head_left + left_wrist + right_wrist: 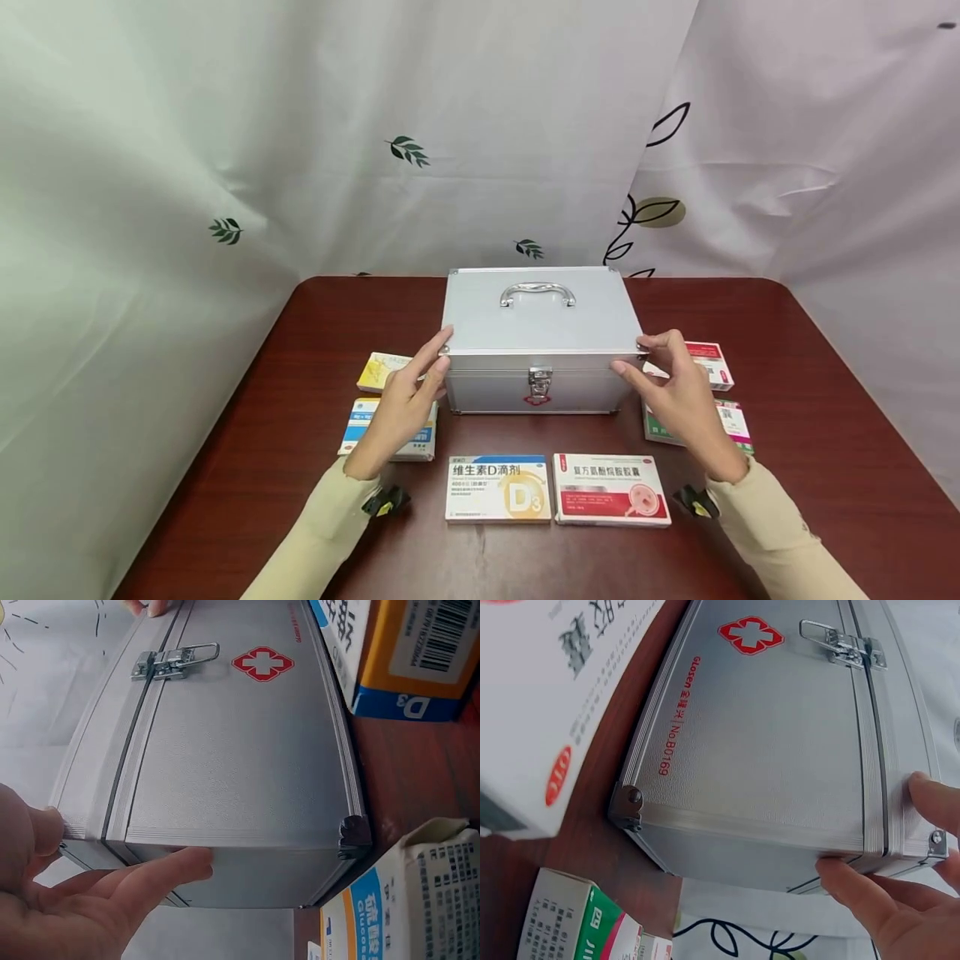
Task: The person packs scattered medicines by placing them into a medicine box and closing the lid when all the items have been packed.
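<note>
A silver metal first-aid box (532, 389) with a carry handle (537, 293) on its lid stands in the middle, lid down. On its front are a metal latch (172, 664) and a red cross emblem (751, 634); whether the latch is fastened I cannot tell. My left hand (401, 408) holds the lid's front left corner, its thumb on the front and fingers along the side. At the front right corner, my right hand (686, 404) grips the lid's edge between thumb and fingers. Parts of the fingers are hidden.
Nearest me lie a vitamin D box (497, 490) and a red-and-white capsule box (611, 490). A yellow-white box (378, 372) and a blue-white box (422, 442) are at left. Red-white (712, 364) and green-white (735, 421) boxes lie at right. A curtain (487, 125) hangs behind the table (780, 350).
</note>
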`<state>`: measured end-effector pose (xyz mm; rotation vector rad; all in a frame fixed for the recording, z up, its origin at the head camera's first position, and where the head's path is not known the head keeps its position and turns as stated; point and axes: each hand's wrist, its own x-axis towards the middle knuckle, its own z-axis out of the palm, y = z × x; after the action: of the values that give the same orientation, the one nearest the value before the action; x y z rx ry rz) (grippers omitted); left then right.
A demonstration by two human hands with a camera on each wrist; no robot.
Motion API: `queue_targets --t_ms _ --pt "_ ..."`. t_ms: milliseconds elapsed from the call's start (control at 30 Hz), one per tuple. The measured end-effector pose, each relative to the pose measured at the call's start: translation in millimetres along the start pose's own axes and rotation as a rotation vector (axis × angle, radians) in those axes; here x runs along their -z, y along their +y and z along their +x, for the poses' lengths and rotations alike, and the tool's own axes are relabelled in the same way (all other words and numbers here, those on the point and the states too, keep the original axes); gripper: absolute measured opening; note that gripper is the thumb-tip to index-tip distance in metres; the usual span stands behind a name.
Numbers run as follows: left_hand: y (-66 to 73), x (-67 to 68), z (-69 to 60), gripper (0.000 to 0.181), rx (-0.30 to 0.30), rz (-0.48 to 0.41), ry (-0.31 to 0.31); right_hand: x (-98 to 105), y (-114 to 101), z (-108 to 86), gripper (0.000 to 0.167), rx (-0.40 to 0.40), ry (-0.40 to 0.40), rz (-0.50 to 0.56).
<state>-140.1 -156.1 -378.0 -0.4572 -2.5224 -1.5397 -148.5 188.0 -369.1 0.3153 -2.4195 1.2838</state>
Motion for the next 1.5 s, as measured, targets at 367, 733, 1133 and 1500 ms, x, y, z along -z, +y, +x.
queue_targets --t_ms 367,733,1133,1500 --pt "25.4 9.2 -1.6 0.076 0.143 -0.063 -0.073 -5 5 -6.2 0.064 -0.054 0.019 0.080" --pt "21.6 -1.2 4.0 0.072 -0.038 -0.057 -0.111 -9 -2 -12.5 0.065 -0.037 0.049 0.110" --pt "38.7 21.4 29.2 0.070 -0.162 -0.133 -0.133 1 -9 7.2 0.043 0.091 0.127 0.359" --pt "18.9 39.9 80.0 0.100 -0.231 -0.554 -0.280 8 -12 59.7 0.053 0.278 0.049 0.993"
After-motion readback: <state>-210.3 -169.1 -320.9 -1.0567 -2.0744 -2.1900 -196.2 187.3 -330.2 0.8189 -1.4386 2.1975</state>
